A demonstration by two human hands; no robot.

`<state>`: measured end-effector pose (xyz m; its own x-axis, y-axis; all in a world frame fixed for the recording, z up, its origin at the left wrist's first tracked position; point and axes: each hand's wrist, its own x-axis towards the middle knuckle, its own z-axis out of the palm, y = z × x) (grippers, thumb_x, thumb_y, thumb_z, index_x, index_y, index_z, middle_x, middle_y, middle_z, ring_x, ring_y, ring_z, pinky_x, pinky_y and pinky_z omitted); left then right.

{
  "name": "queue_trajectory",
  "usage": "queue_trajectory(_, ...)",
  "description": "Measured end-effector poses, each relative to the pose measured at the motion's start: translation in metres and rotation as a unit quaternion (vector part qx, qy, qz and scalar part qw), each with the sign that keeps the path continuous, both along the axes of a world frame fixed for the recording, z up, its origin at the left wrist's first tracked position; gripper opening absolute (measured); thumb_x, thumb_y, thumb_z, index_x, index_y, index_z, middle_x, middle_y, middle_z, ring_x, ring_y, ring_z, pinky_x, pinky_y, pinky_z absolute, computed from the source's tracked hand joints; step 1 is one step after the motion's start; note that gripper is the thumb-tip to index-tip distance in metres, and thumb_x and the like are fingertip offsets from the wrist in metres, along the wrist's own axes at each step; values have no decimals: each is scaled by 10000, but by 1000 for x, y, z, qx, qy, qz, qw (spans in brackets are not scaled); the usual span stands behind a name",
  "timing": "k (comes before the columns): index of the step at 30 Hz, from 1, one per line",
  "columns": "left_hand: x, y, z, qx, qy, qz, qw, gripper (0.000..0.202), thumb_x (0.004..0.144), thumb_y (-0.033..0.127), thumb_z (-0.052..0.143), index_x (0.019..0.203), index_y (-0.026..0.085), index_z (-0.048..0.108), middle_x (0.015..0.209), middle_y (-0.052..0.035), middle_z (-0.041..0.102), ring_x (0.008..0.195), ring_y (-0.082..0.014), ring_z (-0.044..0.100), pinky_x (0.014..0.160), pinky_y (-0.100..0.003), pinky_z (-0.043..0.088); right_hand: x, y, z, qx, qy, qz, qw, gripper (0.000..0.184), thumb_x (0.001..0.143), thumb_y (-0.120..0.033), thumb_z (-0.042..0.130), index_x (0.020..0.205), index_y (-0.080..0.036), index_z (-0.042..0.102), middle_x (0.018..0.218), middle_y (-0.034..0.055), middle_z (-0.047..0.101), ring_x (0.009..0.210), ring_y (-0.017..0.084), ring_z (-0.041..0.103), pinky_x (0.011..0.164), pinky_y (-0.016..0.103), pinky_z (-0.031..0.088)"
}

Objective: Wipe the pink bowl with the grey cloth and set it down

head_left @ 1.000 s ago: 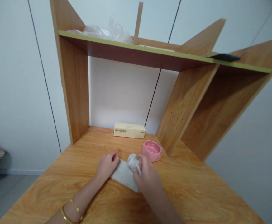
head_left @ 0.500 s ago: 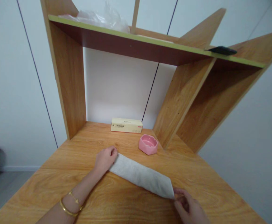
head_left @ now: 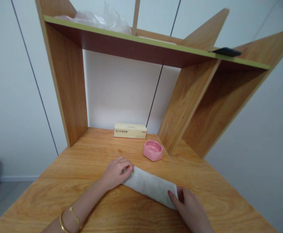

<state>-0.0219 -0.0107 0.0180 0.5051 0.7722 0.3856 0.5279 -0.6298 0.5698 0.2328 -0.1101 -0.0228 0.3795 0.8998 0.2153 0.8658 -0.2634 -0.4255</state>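
Note:
A pale grey cloth (head_left: 151,186), folded into a long flat strip, lies slantwise on the wooden desk between my hands. My left hand (head_left: 119,173) has its fingers closed on the strip's far left end, thumb on top, and covers that end. At the near right end, my right hand (head_left: 188,205) grips the cloth with the thumb over the top and the fingers at its edge. Just beyond the cloth sits a pink hexagonal ashtray (head_left: 153,150), touched by neither hand.
A long cream box (head_left: 130,130) with printed characters stands at the back of the desk (head_left: 88,161). Wooden side panels and a shelf (head_left: 131,48) rise around it. On the shelf are a clear plastic bag (head_left: 100,21) and a dark flat object (head_left: 227,51).
My left hand has moved right along the cloth with its end. My right hand has shifted slightly left, its thumb now over the cloth. The view has shifted a little.

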Motion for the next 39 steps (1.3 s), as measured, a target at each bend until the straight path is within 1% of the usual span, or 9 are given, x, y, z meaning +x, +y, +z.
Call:
queue_trajectory(4, 12, -13, -5, 36, 83, -143, 986, 166, 783, 270, 504, 901, 255, 619, 896, -17, 605, 869, -167, 504, 761, -267, 350, 6, 0, -6, 19, 72, 22, 997, 210, 680, -424, 473, 603, -230, 456, 586, 10, 553, 594, 187, 543, 579, 292, 402)
queue_trajectory(9, 14, -16, -9, 27, 96, -153, 983, 217, 739, 211, 541, 931, 283, 613, 911, -7, 584, 896, -171, 490, 789, -289, 351, 4, 12, 12, 29, 187, 52, 981, 170, 669, -398, 434, 715, -237, 403, 543, -39, 512, 521, 158, 525, 498, 253, 384)
queue_trajectory(14, 1, 4, -9, 28, -65, 7, 997, 234, 772, 182, 403, 870, 207, 615, 841, -46, 613, 836, -186, 521, 764, -317, 377, -43, 32, 84, 4, 90, 42, 995, 390, 722, -310, 419, 1094, -203, 376, 642, -2, 580, 559, 181, 559, 510, 263, 370)
queue_trajectory(18, -14, 25, -11, -20, -267, 154, 951, 223, 748, 247, 416, 866, 177, 592, 773, -36, 604, 736, -177, 537, 690, -293, 404, -112, 51, 122, -10, -27, 86, 996, 490, 765, -238, 408, 1244, -197, 314, 835, 87, 638, 746, 243, 612, 604, 307, 384)
queue_trajectory(22, -26, 35, -13, -33, -388, 223, 894, 221, 714, 283, 430, 857, 176, 561, 756, -14, 574, 704, -160, 527, 671, -266, 403, -171, 72, 102, -51, -15, 181, 982, 605, 767, -272, 455, 1316, -149, 233, 922, 120, 653, 849, 257, 611, 664, 318, 403)
queue_trajectory(25, -29, 36, -13, -20, -391, 235, 890, 211, 702, 276, 430, 846, 178, 549, 736, -3, 544, 677, -152, 507, 643, -253, 398, -185, 78, 82, -84, 19, 248, 965, 573, 788, -324, 443, 1301, -118, 289, 989, 159, 637, 905, 272, 600, 698, 335, 410)
queue_trajectory(32, -22, 27, -11, -9, -120, 237, 964, 239, 737, 247, 403, 901, 193, 569, 556, 22, 533, 577, -170, 516, 640, -287, 344, -121, 65, 78, -70, -6, 121, 990, 424, 846, -261, 316, 1246, -139, 385, 1006, 173, 626, 928, 274, 587, 734, 352, 393)
queue_trajectory(35, -17, 25, -10, -12, 16, 237, 971, 260, 730, 243, 434, 940, 200, 582, 604, -6, 603, 650, -202, 563, 722, -334, 314, -104, 60, 62, -136, 42, 141, 980, 549, 810, -318, 398, 1303, -101, 292, 970, 180, 631, 894, 283, 593, 706, 351, 394)
queue_trajectory(39, -17, 23, -9, -1, 22, 244, 970, 299, 788, 282, 375, 1016, 195, 547, 691, -29, 642, 700, -209, 580, 743, -350, 304, -99, 62, 42, -120, 126, 166, 971, 625, 760, -269, 461, 1327, -137, 234, 978, 127, 626, 861, 228, 597, 703, 308, 387)
